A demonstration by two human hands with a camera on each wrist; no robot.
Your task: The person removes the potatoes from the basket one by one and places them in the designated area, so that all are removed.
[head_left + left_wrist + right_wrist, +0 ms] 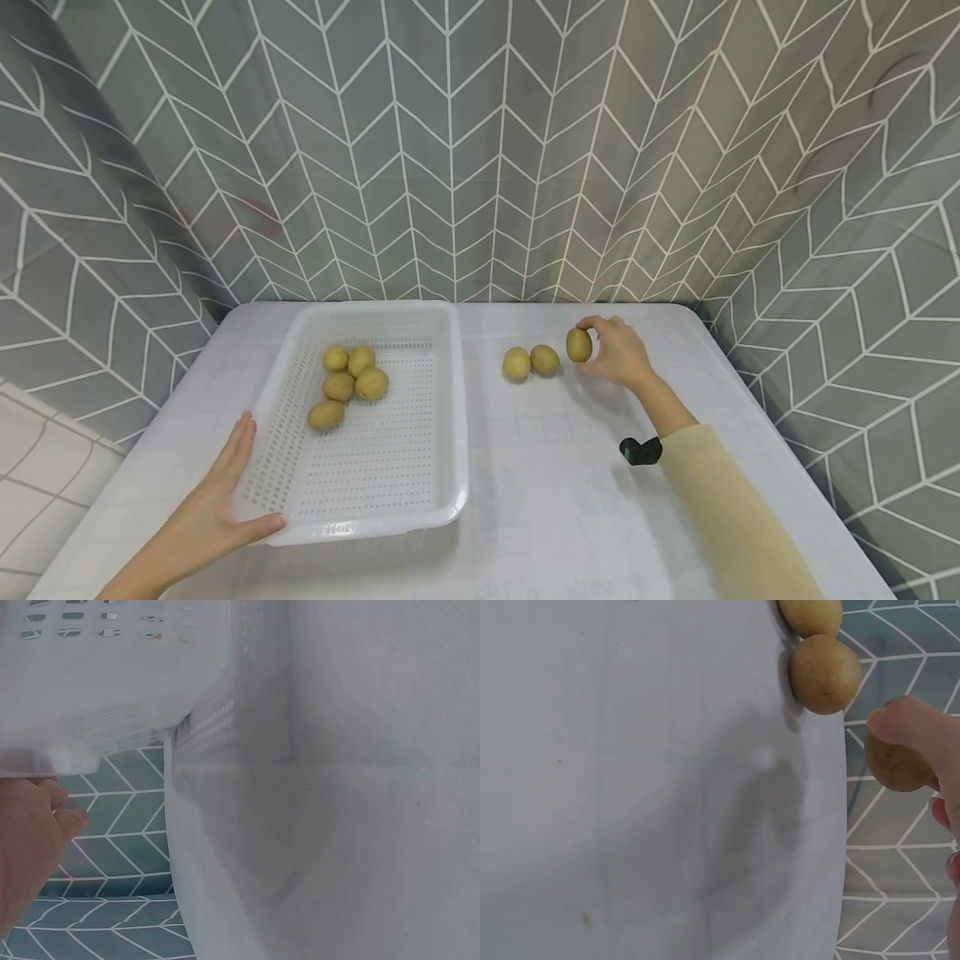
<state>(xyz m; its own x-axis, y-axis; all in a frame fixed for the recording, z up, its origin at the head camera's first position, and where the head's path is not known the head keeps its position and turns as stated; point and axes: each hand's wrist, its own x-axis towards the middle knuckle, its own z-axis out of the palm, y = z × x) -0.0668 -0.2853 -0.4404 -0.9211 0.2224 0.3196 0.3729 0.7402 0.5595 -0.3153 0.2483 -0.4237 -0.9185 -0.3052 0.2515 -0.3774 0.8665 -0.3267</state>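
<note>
In the head view, my right hand pinches a potato between thumb and fingers, apparently just above the table. Two more potatoes lie side by side to its left; the right wrist view shows them near the held potato. My left hand rests against the near-left corner of a white perforated plastic basket, its fingers extended along the left rim and the thumb on the front rim. Inside the basket, several potatoes sit toward the left. The left wrist view shows this hand beneath the rim, partly cut off.
A white cloth covers the table. Grey curtains with a white chevron pattern stand behind and at both sides. A small black device sits by the right wrist. White tiles show at the lower left.
</note>
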